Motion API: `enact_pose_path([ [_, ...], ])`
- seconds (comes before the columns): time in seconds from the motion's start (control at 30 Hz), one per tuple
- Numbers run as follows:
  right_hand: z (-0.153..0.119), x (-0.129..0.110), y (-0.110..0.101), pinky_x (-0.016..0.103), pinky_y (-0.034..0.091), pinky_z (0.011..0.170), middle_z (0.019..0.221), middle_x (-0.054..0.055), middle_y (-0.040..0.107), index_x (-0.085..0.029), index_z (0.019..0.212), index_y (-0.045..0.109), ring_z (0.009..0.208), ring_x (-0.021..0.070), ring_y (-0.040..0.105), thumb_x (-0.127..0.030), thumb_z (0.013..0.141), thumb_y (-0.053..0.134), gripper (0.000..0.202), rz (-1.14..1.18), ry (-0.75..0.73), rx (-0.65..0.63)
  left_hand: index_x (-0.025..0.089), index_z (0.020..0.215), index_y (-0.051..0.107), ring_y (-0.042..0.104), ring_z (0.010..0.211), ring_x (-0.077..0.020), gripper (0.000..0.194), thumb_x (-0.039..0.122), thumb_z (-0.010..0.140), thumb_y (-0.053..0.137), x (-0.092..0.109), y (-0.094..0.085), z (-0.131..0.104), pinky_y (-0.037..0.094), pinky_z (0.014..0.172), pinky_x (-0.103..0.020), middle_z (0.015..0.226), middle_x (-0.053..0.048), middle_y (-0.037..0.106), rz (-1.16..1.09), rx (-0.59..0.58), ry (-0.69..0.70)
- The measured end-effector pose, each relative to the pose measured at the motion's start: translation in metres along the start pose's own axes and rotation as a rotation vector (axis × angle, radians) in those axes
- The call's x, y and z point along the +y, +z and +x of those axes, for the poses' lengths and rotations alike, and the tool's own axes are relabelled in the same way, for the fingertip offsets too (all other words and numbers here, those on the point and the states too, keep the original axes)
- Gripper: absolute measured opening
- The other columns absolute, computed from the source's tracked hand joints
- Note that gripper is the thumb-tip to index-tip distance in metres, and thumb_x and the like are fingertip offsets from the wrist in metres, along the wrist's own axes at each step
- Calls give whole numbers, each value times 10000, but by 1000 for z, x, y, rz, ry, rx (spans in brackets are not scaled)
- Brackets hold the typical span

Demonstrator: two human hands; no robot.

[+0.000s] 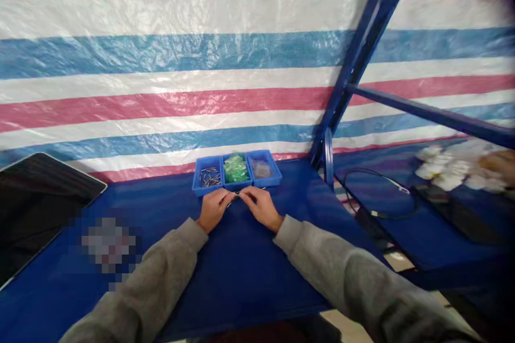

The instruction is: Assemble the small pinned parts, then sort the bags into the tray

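My left hand [214,208] and my right hand [261,206] meet just in front of the blue bins, fingertips nearly touching. Between them they pinch a small, thin, dark piece with a metallic shine [236,195]; its exact kind is too small to make out. Right behind the hands, the left blue bin [197,181] holds several slim metal pieces [210,177]. Green clear plastic pieces [236,168] are heaped in the middle bin. In the right bin [276,171] lie small pale, see-through items [261,168].
A dark flat panel with a light edge [44,209] stands at left, beside a blurred-out patch [108,244] on the blue table [241,289]. A blue metal frame [354,64] rises at right. Beyond it are a black cable [362,171], white bundles [442,169] and another person's hand [499,166].
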State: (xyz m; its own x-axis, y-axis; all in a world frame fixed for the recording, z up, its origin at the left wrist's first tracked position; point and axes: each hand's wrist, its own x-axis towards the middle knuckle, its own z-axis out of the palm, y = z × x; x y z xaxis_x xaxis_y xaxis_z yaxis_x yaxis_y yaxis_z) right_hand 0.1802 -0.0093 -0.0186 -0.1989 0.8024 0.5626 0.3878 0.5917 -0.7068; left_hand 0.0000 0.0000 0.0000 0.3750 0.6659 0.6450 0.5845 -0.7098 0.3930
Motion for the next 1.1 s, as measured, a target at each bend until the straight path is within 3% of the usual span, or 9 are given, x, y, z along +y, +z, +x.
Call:
enact_pose_path([
  [0.13, -1, 0, 1, 224, 414, 655, 751, 29, 651, -169, 810, 639, 667, 137, 576, -348, 920, 437, 291, -25, 17, 4, 151, 803, 636, 582, 636, -109, 181, 287, 871, 539, 1, 1, 1, 474, 620, -223, 728, -22, 646, -45, 6, 34],
  [0.4, 2, -1, -2, 213, 389, 597, 669, 17, 631, -172, 744, 644, 596, 128, 555, -391, 929, 399, 377, -93, 73, 0, 175, 1016, 639, 623, 907, -169, 190, 215, 887, 506, 2, -1, 1, 495, 840, -322, 968, -65, 681, -119, 47, 102],
  [0.6, 1, 0, -3, 205, 365, 573, 594, -2, 573, -165, 694, 623, 556, 113, 510, -390, 937, 379, 411, -123, 114, 77, 170, 982, 643, 606, 838, -161, 195, 240, 904, 478, 1, -1, 2, 482, 789, -308, 900, -59, 673, -55, 6, 70],
  [0.83, 1, -2, -4, 209, 373, 579, 598, -2, 560, -166, 727, 631, 559, 117, 505, -391, 935, 376, 399, -95, 113, 106, 188, 1095, 630, 547, 751, -150, 251, 261, 904, 486, -5, 2, 0, 468, 717, -289, 797, -44, 609, -2, 1, 110],
  [1.1, 0, -2, -3, 210, 378, 565, 595, 0, 557, -166, 730, 635, 548, 117, 498, -403, 934, 371, 410, -76, 128, 118, 187, 1130, 608, 570, 816, -157, 288, 256, 935, 408, -6, 4, 0, 486, 746, -292, 887, -69, 614, 1, -12, 92],
])
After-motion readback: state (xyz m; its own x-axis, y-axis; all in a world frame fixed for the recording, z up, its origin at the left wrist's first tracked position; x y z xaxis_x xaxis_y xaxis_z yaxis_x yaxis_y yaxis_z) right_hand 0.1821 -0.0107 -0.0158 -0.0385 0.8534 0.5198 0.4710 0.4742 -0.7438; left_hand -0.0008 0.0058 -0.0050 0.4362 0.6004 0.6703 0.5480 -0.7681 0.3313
